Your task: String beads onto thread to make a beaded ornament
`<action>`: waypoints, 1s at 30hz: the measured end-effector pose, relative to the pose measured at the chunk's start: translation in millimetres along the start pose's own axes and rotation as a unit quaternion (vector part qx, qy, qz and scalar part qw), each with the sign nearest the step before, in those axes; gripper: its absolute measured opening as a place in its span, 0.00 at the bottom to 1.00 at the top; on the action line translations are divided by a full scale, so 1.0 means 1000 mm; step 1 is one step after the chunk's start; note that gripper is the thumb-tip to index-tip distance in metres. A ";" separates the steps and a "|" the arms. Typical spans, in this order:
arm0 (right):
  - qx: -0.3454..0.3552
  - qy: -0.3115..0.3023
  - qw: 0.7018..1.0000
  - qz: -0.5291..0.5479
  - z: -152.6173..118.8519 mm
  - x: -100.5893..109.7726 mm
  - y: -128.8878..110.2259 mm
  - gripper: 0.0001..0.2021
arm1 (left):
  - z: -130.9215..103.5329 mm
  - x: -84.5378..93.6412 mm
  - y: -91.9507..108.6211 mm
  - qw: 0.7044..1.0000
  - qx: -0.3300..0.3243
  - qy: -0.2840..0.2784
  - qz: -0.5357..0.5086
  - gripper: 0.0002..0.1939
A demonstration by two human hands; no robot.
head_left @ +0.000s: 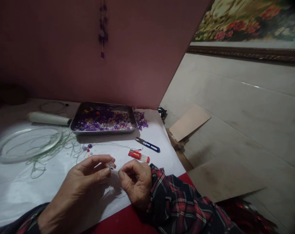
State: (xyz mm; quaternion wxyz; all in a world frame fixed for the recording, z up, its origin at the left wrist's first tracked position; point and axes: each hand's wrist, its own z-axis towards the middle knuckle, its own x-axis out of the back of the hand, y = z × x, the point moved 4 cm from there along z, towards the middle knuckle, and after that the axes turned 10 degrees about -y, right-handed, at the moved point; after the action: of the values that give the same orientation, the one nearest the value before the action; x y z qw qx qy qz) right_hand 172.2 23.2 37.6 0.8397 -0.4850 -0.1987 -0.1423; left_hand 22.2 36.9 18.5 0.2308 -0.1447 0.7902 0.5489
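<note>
The left hand (pixel 82 182) is pinching a clear beaded piece (pixel 110 165) between thumb and fingertips, in front of the metal tray (pixel 103 132). The right hand (pixel 137 183) is hovering just beside the piece, also in front of the tray, its thumb and forefinger pressing together; whether they are gripping a thread cannot be told. The red lighter (pixel 139 156) is lying between the tray and the right hand. The left hand's curled fingers are partly hiding behind its thumb.

the view is dim, darkest toward the corners; shadows lie below the tray (pixel 103 132) and left hand (pixel 75 183); a glare streak marks the pale wall (pixel 225 81); the beadwork (pixel 110 165) looks soft; edges stretch.
</note>
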 end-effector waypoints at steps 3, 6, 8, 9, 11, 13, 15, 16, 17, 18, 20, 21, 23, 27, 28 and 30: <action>-0.002 0.006 1.000 -0.001 0.000 0.000 0.001 0.07 | 0.000 0.001 0.000 1.000 0.002 0.006 0.005 0.15; 0.000 0.010 1.000 0.003 0.000 0.000 0.001 0.07 | 0.001 0.001 0.000 1.000 0.000 0.002 0.004 0.14; -0.002 0.010 1.000 0.006 0.000 -0.001 0.001 0.06 | 0.001 0.001 0.000 1.000 -0.001 -0.007 0.002 0.14; -0.002 0.009 1.000 0.007 0.000 -0.001 0.001 0.06 | 0.001 0.001 0.000 1.000 -0.002 -0.010 0.002 0.14; 0.002 0.008 1.000 0.008 0.001 -0.002 0.001 0.07 | 0.002 0.002 0.000 1.000 -0.006 -0.010 0.008 0.14; 0.019 0.025 0.999 0.014 0.002 -0.002 0.002 0.07 | 0.002 0.002 -0.001 1.000 -0.008 -0.009 0.011 0.14; 0.043 0.043 0.998 0.020 0.003 -0.002 0.002 0.07 | 0.002 0.003 -0.002 1.000 -0.006 -0.008 0.014 0.14; 0.055 0.045 0.997 0.021 0.003 -0.002 0.002 0.06 | 0.003 0.003 -0.004 1.000 -0.004 -0.009 0.012 0.14; 0.065 0.044 0.997 0.022 0.004 -0.003 0.002 0.06 | 0.003 0.004 -0.005 1.000 -0.003 -0.011 0.010 0.14; 0.071 0.042 0.996 0.022 0.004 -0.003 0.002 0.06 | 0.003 0.004 -0.006 1.000 -0.004 -0.012 0.009 0.14; 0.076 0.044 0.996 0.020 0.004 -0.003 0.002 0.06 | 0.003 0.005 -0.007 1.000 -0.009 -0.014 0.009 0.14; 0.076 0.048 0.996 0.017 0.004 -0.003 0.003 0.06 | 0.003 0.005 -0.007 1.000 -0.012 -0.012 0.011 0.15; 0.073 0.052 0.996 0.008 0.004 -0.002 0.003 0.06 | 0.002 0.004 -0.006 1.000 -0.015 0.000 0.022 0.16; 0.075 0.045 0.996 0.004 0.005 -0.003 0.001 0.07 | -0.001 0.000 -0.002 0.999 -0.016 0.015 0.030 0.16; 0.074 0.047 0.996 0.003 0.005 -0.003 0.001 0.07 | -0.001 -0.001 -0.001 0.999 -0.017 0.014 0.028 0.16; 0.066 0.055 0.996 0.006 0.005 -0.003 0.001 0.08 | -0.001 -0.003 -0.001 1.000 -0.013 0.005 0.023 0.16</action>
State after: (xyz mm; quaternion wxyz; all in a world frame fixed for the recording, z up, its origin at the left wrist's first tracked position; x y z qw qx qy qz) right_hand 168.7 27.9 37.7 0.8802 -0.4212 -0.1587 -0.1505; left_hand 25.4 35.1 19.5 0.2119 -0.1323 0.7871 0.5640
